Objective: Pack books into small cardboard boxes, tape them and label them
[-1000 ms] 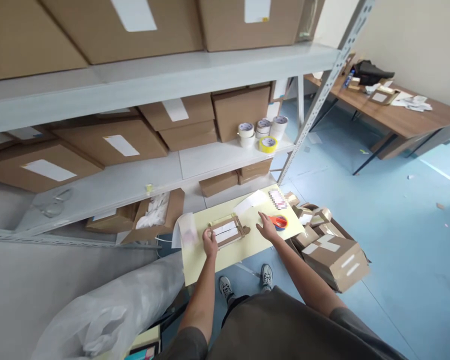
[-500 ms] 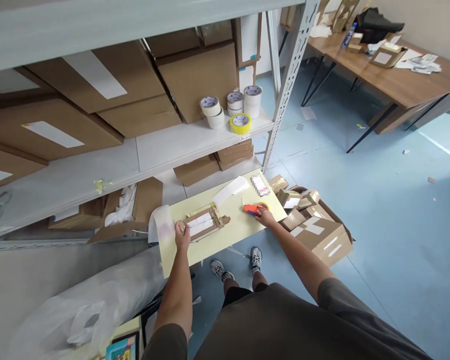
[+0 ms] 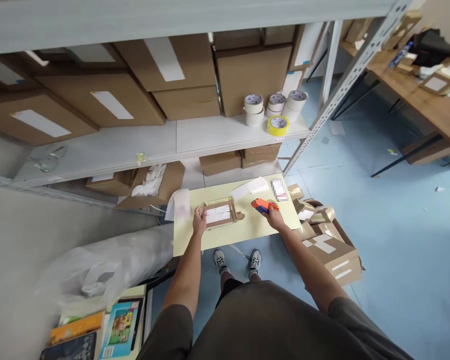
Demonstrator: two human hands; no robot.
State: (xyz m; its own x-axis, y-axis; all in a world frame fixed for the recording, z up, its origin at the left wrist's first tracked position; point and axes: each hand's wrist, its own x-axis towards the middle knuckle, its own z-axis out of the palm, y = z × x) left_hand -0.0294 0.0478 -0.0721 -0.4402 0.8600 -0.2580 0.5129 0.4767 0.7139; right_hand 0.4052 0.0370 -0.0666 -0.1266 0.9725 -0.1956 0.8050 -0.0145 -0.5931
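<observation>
A small flat cardboard box (image 3: pixel 222 213) with a white label lies on a pale yellow tabletop (image 3: pixel 228 235). My left hand (image 3: pixel 199 221) grips the box's left end, fingers closed on it. My right hand (image 3: pixel 274 217) is closed on an orange and blue tape dispenser (image 3: pixel 262 205), lifted a little above the table to the right of the box. White paper sheets (image 3: pixel 249 187) lie behind the box, and another sheet (image 3: pixel 180 205) hangs off the table's left corner.
A grey metal shelf rack (image 3: pixel 195 140) holds brown cartons and several tape rolls (image 3: pixel 273 109). Small taped boxes (image 3: pixel 324 240) are piled on the blue floor at the right. A plastic-wrapped roll (image 3: pixel 108 262) and books (image 3: pixel 97 332) lie at the left; a wooden desk (image 3: pixel 427 95) stands far right.
My right hand went from lying flat on the table to closing on the tape dispenser and lifting it toward the box. The left hand kept its hold on the box; the view dropped lower.
</observation>
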